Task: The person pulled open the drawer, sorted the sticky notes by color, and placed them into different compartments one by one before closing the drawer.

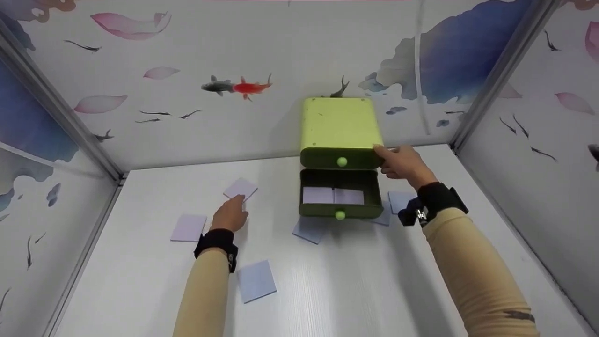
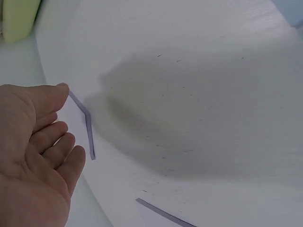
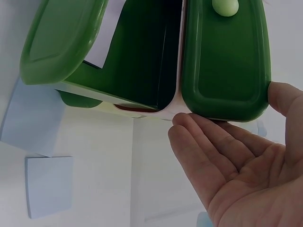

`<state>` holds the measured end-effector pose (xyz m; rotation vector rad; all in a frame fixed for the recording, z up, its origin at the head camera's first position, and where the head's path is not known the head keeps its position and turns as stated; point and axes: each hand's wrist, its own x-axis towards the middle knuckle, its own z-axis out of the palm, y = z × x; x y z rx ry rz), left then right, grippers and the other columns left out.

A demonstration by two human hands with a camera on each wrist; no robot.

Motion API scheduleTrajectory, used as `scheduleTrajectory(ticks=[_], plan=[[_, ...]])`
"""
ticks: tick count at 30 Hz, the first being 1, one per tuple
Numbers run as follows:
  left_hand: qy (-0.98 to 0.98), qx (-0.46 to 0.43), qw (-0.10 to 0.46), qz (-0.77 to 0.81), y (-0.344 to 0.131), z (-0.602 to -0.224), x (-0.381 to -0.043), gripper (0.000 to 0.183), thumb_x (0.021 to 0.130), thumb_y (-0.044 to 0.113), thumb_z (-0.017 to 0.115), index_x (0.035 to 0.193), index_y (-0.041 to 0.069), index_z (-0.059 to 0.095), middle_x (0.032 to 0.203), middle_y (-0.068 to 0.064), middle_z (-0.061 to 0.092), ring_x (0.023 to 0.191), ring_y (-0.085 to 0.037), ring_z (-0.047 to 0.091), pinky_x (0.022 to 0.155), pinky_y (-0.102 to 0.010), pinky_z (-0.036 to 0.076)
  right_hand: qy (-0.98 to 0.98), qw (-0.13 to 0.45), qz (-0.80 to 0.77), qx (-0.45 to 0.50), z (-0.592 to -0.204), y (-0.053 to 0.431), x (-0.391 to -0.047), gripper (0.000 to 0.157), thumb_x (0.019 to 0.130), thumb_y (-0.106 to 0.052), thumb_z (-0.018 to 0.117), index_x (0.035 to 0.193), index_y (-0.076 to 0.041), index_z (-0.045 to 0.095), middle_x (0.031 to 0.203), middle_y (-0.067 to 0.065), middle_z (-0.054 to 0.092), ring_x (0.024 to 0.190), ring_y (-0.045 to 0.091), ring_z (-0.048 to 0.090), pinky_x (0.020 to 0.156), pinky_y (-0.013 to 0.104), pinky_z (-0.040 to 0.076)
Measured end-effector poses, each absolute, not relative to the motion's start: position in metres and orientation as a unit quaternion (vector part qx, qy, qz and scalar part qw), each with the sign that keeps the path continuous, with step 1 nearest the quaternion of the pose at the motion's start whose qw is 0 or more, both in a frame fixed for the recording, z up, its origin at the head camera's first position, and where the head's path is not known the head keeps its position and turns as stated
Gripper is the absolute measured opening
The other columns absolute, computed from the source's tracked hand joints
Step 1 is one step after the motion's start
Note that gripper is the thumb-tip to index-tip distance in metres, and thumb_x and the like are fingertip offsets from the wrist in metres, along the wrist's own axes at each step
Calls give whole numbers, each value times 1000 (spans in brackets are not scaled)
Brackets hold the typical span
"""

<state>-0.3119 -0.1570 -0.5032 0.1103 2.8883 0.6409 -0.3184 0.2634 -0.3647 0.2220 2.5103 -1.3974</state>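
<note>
A small green two-drawer cabinet [image 1: 340, 124] stands against the back wall. Its lower drawer [image 1: 340, 210] is pulled out and has two purple square cards [image 1: 318, 195] lying in it; the upper drawer [image 1: 320, 158] is closed. My right hand [image 1: 403, 163] touches the cabinet's upper right corner, thumb at the top edge and the fairly straight fingers [image 3: 203, 146] along the side. My left hand [image 1: 229, 214] is at a purple card [image 1: 241, 186] left of the cabinet, fingers loosely bent. Its thumb overlaps the card's corner in the left wrist view; whether they touch is unclear.
Another purple card [image 1: 188, 228] lies left of my left hand. Blue cards lie in front of me [image 1: 257, 281], by the drawer's front left [image 1: 309, 230], and to its right [image 1: 398, 202]. Another blue card [image 1: 384, 216] is partly under the open drawer. Printed walls enclose the white table [image 1: 299, 290].
</note>
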Motion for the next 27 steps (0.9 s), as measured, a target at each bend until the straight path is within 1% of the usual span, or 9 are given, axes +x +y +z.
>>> scheduleTrajectory(ticks=[2, 5, 8, 11, 13, 16, 21, 24, 27], plan=[[971, 41, 107, 208, -156, -508, -312, 55, 98, 11, 52, 148, -5, 34, 154, -24, 35, 143, -38, 34, 118, -47, 28, 863, 127, -483, 77, -365, 263, -319, 75, 96, -58, 46, 133, 7, 47, 122, 18, 55, 93, 9, 63, 101, 40, 50], [972, 53, 122, 193, -154, -514, -312, 59, 100, 12, 48, 150, -7, 24, 159, -25, 22, 148, -37, 23, 121, -46, 22, 863, 122, -485, 78, -363, 262, -316, 72, 95, -57, 47, 128, 6, 51, 115, 14, 58, 92, 8, 63, 99, 38, 51], [972, 54, 130, 188, -150, -519, -313, 61, 100, 13, 46, 151, -8, 20, 160, -25, 18, 149, -37, 20, 122, -46, 20, 861, 122, -487, 78, -363, 263, -315, 73, 95, -58, 47, 130, 7, 51, 119, 18, 59, 99, 15, 65, 100, 38, 51], [970, 42, 141, 191, -147, -521, -315, 61, 101, 14, 44, 152, -6, 18, 160, -25, 17, 149, -38, 19, 122, -47, 20, 856, 128, -495, 79, -363, 264, -316, 78, 95, -58, 47, 138, 7, 46, 131, 26, 56, 115, 26, 63, 104, 41, 48], [971, 35, 138, 190, -146, -523, -315, 60, 101, 15, 44, 152, -6, 19, 159, -25, 21, 148, -38, 21, 121, -47, 21, 855, 131, -496, 81, -364, 264, -317, 80, 95, -58, 47, 141, 7, 44, 136, 28, 53, 123, 31, 58, 105, 41, 47], [976, 29, 110, 188, -146, -524, -314, 59, 100, 14, 47, 151, -6, 25, 155, -27, 29, 145, -39, 29, 117, -48, 29, 854, 132, -497, 81, -363, 262, -318, 80, 95, -59, 47, 141, 7, 44, 135, 28, 53, 123, 31, 58, 105, 41, 47], [983, 30, 65, 167, -144, -527, -311, 58, 98, 14, 53, 149, -4, 31, 142, -28, 42, 130, -40, 47, 99, -49, 48, 856, 134, -493, 83, -362, 261, -318, 80, 95, -59, 47, 140, 7, 44, 134, 27, 53, 122, 30, 58, 104, 41, 47], [988, 36, 54, 141, -141, -528, -309, 55, 98, 17, 55, 146, -3, 38, 136, -27, 46, 122, -40, 51, 91, -49, 52, 859, 133, -486, 87, -364, 262, -318, 80, 95, -59, 46, 139, 8, 45, 134, 27, 53, 122, 31, 58, 104, 41, 48], [992, 41, 41, 113, -139, -528, -311, 44, 98, 18, 55, 136, -5, 52, 133, -24, 50, 118, -38, 55, 89, -48, 54, 863, 130, -481, 88, -365, 263, -318, 80, 95, -60, 46, 137, 8, 46, 131, 25, 54, 121, 31, 59, 103, 40, 49]])
